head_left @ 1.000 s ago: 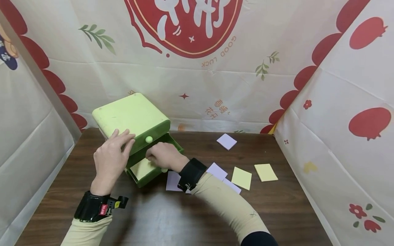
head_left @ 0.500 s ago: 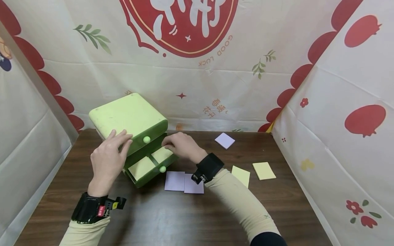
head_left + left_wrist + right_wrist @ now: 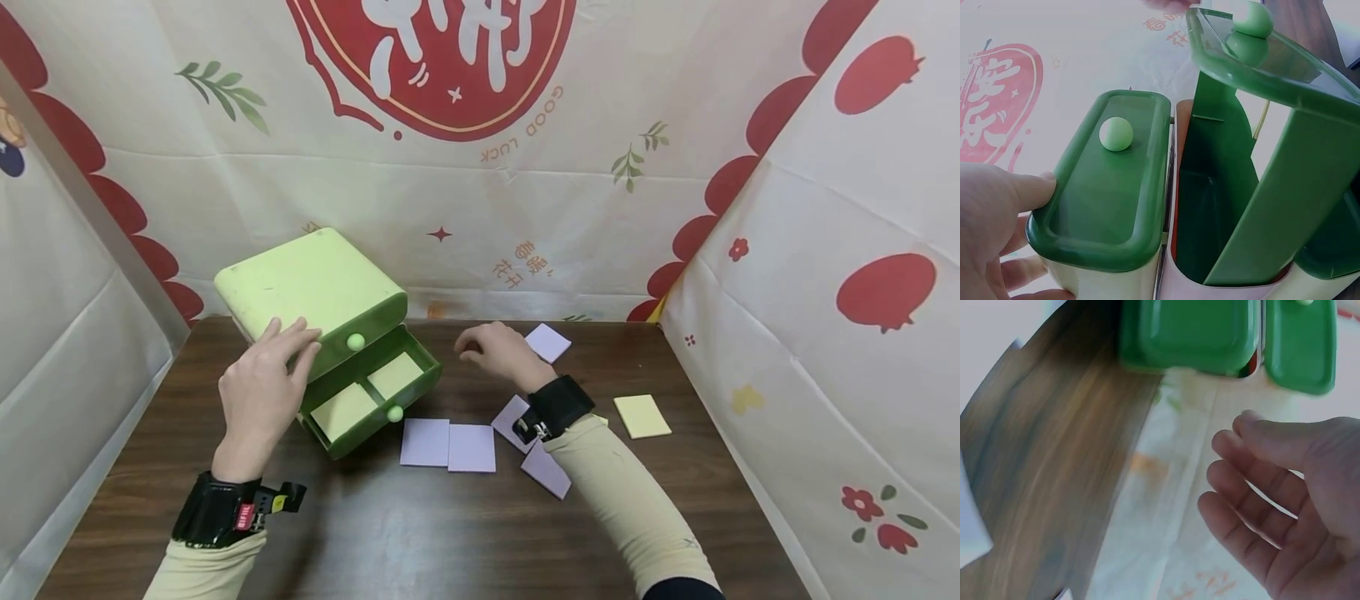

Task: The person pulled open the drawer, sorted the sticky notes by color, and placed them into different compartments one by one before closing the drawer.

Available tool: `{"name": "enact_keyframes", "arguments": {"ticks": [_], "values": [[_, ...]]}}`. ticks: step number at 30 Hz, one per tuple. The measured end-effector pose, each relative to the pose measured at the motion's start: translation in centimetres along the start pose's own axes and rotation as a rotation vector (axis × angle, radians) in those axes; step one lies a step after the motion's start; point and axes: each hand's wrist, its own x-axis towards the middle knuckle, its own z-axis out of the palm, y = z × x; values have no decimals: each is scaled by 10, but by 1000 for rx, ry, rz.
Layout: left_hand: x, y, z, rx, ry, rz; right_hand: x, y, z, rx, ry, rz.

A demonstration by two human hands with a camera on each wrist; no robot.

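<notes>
My left hand (image 3: 262, 383) rests at the near corner of a green chest of drawers (image 3: 315, 275), fingers on its top. In the left wrist view, the thumb touches the rim of the upper drawer (image 3: 1116, 187), which is closed. A lower drawer (image 3: 360, 440) stands pulled out; a divider parts two yellow sticky note pads (image 3: 341, 412) in it. Right of that drawer, my right hand (image 3: 498, 352) is above the table, apart from the chest. The right wrist view shows its fingers (image 3: 1241, 537) loosely bent, holding nothing.
Several purple sticky note pads (image 3: 424, 442) lie in front and to the right of the chest, one (image 3: 548, 342) near the back edge. A yellow pad (image 3: 642, 416) lies at right; another is mostly behind the right forearm. Printed cloth walls (image 3: 525, 200) enclose the wooden table (image 3: 390, 542).
My right hand has come out of the lower drawer and moved right, uncovering both yellow pads there. The left hand stays on the chest. The head view has shifted slightly.
</notes>
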Motion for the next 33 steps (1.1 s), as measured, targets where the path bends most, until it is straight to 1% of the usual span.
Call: {"name": "enact_keyframes", "arguments": {"ticks": [6, 11, 14, 18, 21, 26, 33], "values": [[1, -1, 0, 6, 2, 1, -22, 32, 3, 11, -27, 103], [1, -1, 0, 4, 3, 3, -41, 60, 3, -26, -42, 179], [2, 0, 0, 5, 10, 6, -53, 78, 5, -16, -60, 243], [1, -1, 0, 6, 12, 5, -69, 103, 9, 7, -98, 348], [1, -1, 0, 7, 13, 2, -78, 118, 13, 13, -130, 407], [1, -1, 0, 4, 14, -1, -92, 130, 18, 15, -190, 470], [-1, 0, 0, 2, 7, -3, -107, 140, 27, -45, -233, 496]]}}
